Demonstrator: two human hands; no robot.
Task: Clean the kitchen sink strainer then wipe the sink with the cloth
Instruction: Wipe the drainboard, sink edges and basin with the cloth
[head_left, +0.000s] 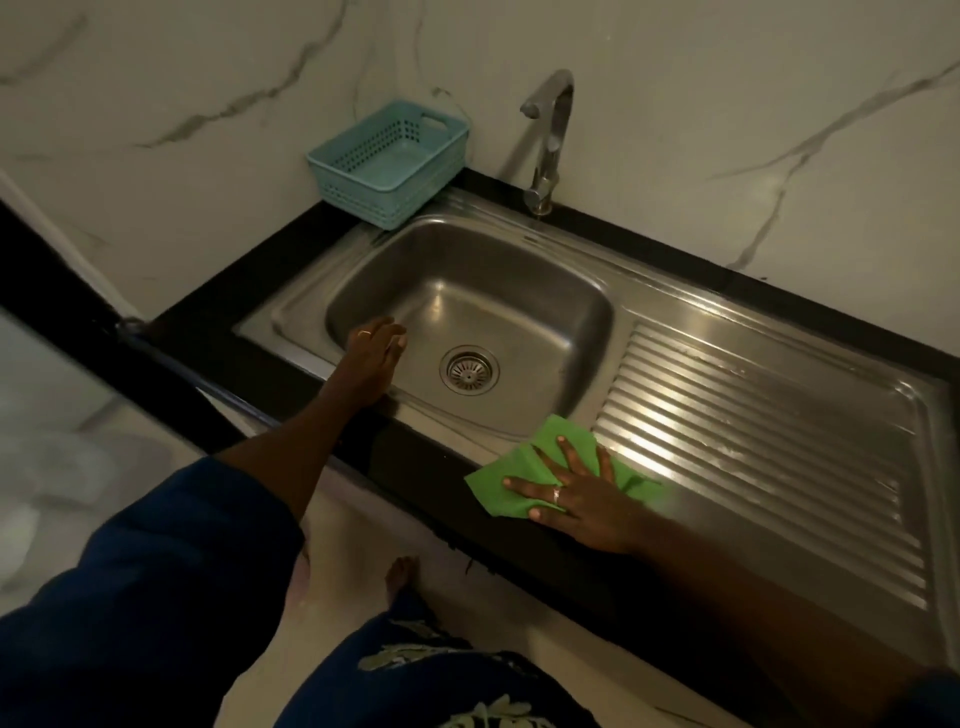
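1. My right hand lies flat with fingers spread, pressing the green cloth against the sink's near rim, where it meets the black counter edge.
2. My left hand reaches over the near-left rim into the basin, fingers loosely together and gripping nothing.
3. The strainer sits in the drain, just right of my left hand and beyond my right.
4. The ribbed drainboard runs right of my right hand.
5. The tap and a blue basket stand beyond the basin, well apart from both hands.
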